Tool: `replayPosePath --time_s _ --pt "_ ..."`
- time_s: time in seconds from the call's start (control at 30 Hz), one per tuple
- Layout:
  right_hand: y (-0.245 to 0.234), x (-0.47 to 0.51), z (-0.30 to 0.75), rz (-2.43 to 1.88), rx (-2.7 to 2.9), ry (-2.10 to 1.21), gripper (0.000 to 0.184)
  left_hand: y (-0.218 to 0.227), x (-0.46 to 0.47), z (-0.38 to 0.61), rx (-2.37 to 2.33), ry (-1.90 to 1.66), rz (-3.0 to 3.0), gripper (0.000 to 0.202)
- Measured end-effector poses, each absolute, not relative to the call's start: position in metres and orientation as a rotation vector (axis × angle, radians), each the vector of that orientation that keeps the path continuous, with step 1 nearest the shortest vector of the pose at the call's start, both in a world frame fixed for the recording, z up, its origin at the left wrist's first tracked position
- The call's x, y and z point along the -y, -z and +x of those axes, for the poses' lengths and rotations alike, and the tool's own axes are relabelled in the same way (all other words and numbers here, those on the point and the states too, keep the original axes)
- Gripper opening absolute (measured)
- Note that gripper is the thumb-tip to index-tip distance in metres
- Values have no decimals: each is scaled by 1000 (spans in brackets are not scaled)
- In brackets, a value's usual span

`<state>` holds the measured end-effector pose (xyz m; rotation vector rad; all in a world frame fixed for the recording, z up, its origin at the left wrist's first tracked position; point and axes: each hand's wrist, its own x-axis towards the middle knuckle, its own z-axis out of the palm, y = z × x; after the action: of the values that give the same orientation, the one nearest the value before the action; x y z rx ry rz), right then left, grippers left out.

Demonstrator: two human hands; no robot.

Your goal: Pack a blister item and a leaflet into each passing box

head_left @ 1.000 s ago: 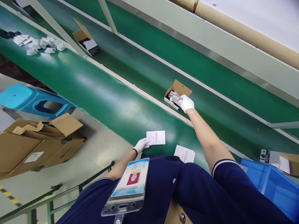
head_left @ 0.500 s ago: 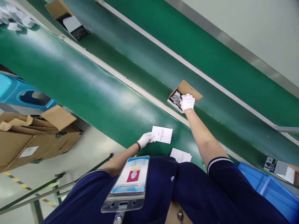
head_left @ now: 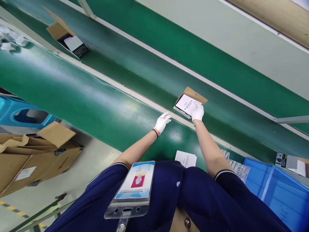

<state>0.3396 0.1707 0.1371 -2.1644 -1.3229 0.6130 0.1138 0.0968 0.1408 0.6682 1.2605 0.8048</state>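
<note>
Right grip: the right hand [head_left: 197, 111] is on the booklet [head_left: 185, 102]; whether it pinches or only presses, I cannot tell.
Left grip: the left hand [head_left: 162, 122] is bare of any load, fingers loosely spread, near the rail [head_left: 135, 93].
Booklet: half a second ago in the left hand over the worktop [head_left: 106, 106]; now at the mouth of the box [head_left: 196, 94], covering the contents that showed then, with the left hand free.
Box: sits beyond the rail, its flap raised on the far side.
In the way: the rail runs between worktop and box; the right hand hides one end of the booklet.
Near the body: a booklet stack [head_left: 185, 158], partly cut off by the shirt.
Right side: clear packs [head_left: 238, 169] beside a blue bin [head_left: 267, 184].
</note>
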Motion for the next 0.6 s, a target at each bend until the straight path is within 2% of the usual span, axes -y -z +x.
replayPosePath --time_s 0.13,0.27,0.37,0.5,0.6 --pt "-123 -187 345 -2472 1239 -553 37 -123 -53 97 -1309 -703 620 50" --pt "-118 -168 349 -2483 1474 -154 39 -105 -11 68 -1451 -628 564 49" --pt "-115 -129 366 -2386 1806 25 50 -96 9 46 -1584 -561 530 48" --pt "-104 -43 391 -2557 1681 -259 61 -85 16 33 -1622 -525 573 49" --pt "-95 31 391 -2855 1359 -715 88 -80 11 38 -1595 -502 621 47"
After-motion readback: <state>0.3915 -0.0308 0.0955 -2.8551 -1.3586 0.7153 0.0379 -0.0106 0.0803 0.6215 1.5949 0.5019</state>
